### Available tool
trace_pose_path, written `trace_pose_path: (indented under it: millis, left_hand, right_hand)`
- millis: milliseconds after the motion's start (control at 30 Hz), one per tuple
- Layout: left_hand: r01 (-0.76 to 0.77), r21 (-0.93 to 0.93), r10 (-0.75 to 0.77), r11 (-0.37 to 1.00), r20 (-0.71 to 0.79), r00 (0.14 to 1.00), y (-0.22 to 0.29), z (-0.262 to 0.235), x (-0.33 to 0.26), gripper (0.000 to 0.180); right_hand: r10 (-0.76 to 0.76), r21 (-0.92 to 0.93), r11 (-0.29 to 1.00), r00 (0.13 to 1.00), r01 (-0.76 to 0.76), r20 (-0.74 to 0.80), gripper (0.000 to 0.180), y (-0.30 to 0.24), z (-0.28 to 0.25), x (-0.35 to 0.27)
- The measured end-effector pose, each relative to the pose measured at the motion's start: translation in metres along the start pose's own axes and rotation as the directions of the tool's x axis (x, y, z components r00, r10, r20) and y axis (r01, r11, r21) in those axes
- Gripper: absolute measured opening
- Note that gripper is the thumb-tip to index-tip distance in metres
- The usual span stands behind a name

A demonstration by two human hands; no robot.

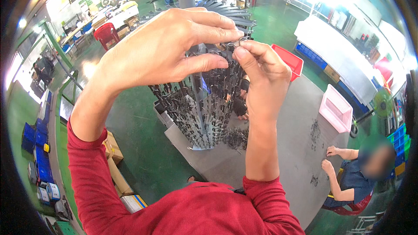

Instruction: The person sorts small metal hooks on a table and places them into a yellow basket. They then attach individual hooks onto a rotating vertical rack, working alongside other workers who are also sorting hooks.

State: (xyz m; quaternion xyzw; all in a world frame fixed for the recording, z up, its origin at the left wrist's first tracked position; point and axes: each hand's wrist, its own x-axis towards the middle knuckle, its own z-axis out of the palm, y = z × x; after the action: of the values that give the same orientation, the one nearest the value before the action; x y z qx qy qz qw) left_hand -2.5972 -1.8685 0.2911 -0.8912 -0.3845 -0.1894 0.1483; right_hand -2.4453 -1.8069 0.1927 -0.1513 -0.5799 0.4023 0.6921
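Note:
Both my hands are raised close to the camera, in red sleeves. My left hand (167, 48) curls over from the left, its fingertips pinching a small thin metal clip (238, 42). My right hand (261, 67) comes up from below and pinches the same clip between thumb and forefinger. Right behind the hands stands a tall cone-shaped rack (204, 109) hung with rows of small dark metal parts. More loose dark parts (235, 138) lie in a heap at the rack's foot on the grey table (287, 148).
A pink tray (335, 109) and a red bin (289, 58) sit at the table's far side. Another person (352, 178) sits at the right, hands by small parts on the table. Cardboard boxes (115, 165) and blue crates (37, 148) line the green floor at left.

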Motion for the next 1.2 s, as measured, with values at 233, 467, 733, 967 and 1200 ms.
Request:
trace_pose_path:
  millis: [233,467,733,967,1200]
  left_hand:
    - [-0.067,0.018,0.067,0.998,-0.012,0.998,-0.004,0.006,0.005,0.046]
    - [-0.063,0.016,0.063,0.998,0.000,0.998,-0.002,0.008,0.010,0.048]
    - [-0.072,0.057,0.071,0.996,0.023,0.997,-0.010,0.001,0.006,0.048]
    - [-0.074,-0.020,0.074,0.997,0.007,0.997,-0.016,0.000,0.000,0.049]
    - [-0.034,-0.067,0.039,0.997,0.070,0.997,-0.014,-0.005,0.005,0.059]
  right_hand:
    - [0.054,0.193,0.978,0.992,-0.076,0.115,0.010,0.004,-0.014,0.005]
    - [0.093,0.365,0.919,0.982,-0.147,0.162,0.012,0.006,-0.022,0.004]
    - [0.070,0.166,0.984,0.998,-0.070,0.003,0.014,0.012,-0.059,0.007]
    - [-0.102,-0.798,0.596,0.978,-0.087,-0.183,0.020,0.014,-0.127,0.015]
    - [-0.419,-0.592,0.722,0.907,0.360,0.040,0.012,0.006,-0.018,0.007]
